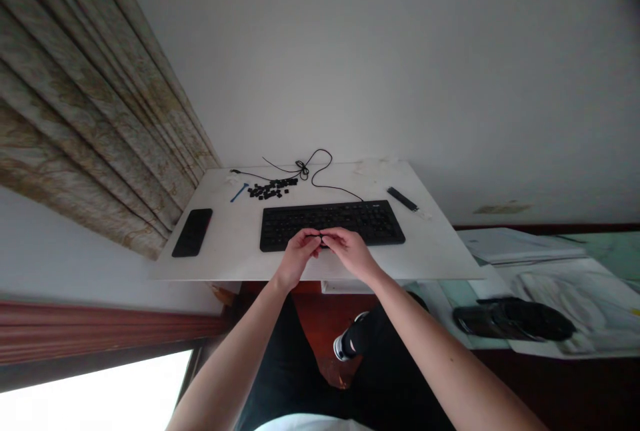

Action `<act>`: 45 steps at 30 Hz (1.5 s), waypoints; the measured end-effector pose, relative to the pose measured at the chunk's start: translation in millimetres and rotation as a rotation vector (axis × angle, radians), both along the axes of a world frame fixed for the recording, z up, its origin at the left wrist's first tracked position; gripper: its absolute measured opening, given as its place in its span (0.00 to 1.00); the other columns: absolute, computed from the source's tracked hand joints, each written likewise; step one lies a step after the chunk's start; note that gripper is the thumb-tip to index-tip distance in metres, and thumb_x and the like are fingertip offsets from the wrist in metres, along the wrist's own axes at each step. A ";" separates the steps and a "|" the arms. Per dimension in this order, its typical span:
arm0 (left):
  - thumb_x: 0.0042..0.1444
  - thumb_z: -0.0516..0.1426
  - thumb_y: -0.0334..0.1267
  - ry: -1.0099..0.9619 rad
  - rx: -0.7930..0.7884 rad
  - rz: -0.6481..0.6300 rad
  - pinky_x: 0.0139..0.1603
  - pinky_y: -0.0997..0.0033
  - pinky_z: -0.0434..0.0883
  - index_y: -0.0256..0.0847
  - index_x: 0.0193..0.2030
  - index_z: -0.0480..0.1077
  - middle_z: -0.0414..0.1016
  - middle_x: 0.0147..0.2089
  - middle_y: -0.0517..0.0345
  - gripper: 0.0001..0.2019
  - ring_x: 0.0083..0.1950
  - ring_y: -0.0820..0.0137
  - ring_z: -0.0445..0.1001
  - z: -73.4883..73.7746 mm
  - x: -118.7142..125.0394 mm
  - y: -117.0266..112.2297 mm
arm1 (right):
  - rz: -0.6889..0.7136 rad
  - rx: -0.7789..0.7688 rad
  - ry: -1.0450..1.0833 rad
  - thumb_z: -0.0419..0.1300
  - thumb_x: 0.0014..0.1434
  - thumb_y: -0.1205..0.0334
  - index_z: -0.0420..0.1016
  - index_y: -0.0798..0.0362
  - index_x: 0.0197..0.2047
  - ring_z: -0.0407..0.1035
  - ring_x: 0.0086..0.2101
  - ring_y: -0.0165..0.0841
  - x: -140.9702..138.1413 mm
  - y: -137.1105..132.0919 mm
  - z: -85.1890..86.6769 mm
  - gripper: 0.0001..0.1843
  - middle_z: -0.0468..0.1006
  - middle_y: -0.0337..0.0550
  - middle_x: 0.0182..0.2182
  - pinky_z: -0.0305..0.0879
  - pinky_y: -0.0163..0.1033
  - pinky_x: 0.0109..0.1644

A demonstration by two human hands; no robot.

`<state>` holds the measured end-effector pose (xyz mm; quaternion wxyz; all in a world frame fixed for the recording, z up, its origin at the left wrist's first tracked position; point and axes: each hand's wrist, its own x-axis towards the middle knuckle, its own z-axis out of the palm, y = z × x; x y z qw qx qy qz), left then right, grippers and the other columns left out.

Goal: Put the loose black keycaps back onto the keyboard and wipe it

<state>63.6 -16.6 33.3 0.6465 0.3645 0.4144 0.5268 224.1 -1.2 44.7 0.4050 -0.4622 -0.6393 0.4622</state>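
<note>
- The left hand (pixel 299 254) and the right hand (pixel 351 252) are close together, and their fingertips meet.
- The fingers are pinched shut on a small black key (pixel 316 236). It is very small here, so its shape is hard to see.
- Both hands hang just over the front edge of the black keyboard (pixel 333 224) and hide part of it.
- The keyboard lies flat on a white board (pixel 230 251).
- A pile of black keys (pixel 273 188) sits on the board, past the keyboard and to the left.
- A thin blue stick (pixel 239 192) lies just left of the pile.
- A black cord (pixel 320 168) runs from the back of the keyboard, goes around in a loop, and has a tied bunch near the pile.
- A black phone (pixel 193 232) lies near the left end of the board.
- A short black bar (pixel 403 198) lies near the right end, past the keyboard.
- A long curtain (pixel 95 104) hangs on the left, and a white wall (pixel 380 58) is behind the board.
- Papers (pixel 545 248) and a dark object (pixel 515 319) lie low on the right.
- A foot in a black and white shoe (pixel 350 341) shows below the board.
</note>
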 end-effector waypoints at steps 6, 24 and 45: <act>0.54 0.65 0.45 0.174 0.105 0.007 0.36 0.72 0.68 0.39 0.47 0.70 0.75 0.29 0.60 0.18 0.31 0.73 0.71 -8.7 -11.2 -6.9 | 0.090 -0.031 -0.151 0.62 0.58 0.53 0.81 0.52 0.36 0.71 0.27 0.33 -4.1 2.2 7.6 0.12 0.79 0.41 0.27 0.65 0.38 0.33; 0.60 0.54 0.31 0.954 0.430 0.453 0.68 0.53 0.61 0.42 0.50 0.71 0.69 0.55 0.45 0.12 0.61 0.58 0.67 -32.3 -107.9 24.7 | 0.212 -0.022 -0.431 0.65 0.58 0.62 0.82 0.54 0.35 0.75 0.30 0.32 -65.5 83.1 16.9 0.06 0.82 0.44 0.30 0.68 0.36 0.37; 0.55 0.60 0.32 0.681 0.312 0.448 0.66 0.54 0.62 0.45 0.47 0.73 0.73 0.49 0.50 0.12 0.57 0.58 0.70 -34.1 -114.6 29.9 | 0.485 -0.085 -0.828 0.69 0.49 0.63 0.85 0.51 0.31 0.74 0.31 0.36 -112.6 144.9 19.6 0.04 0.82 0.42 0.27 0.65 0.38 0.36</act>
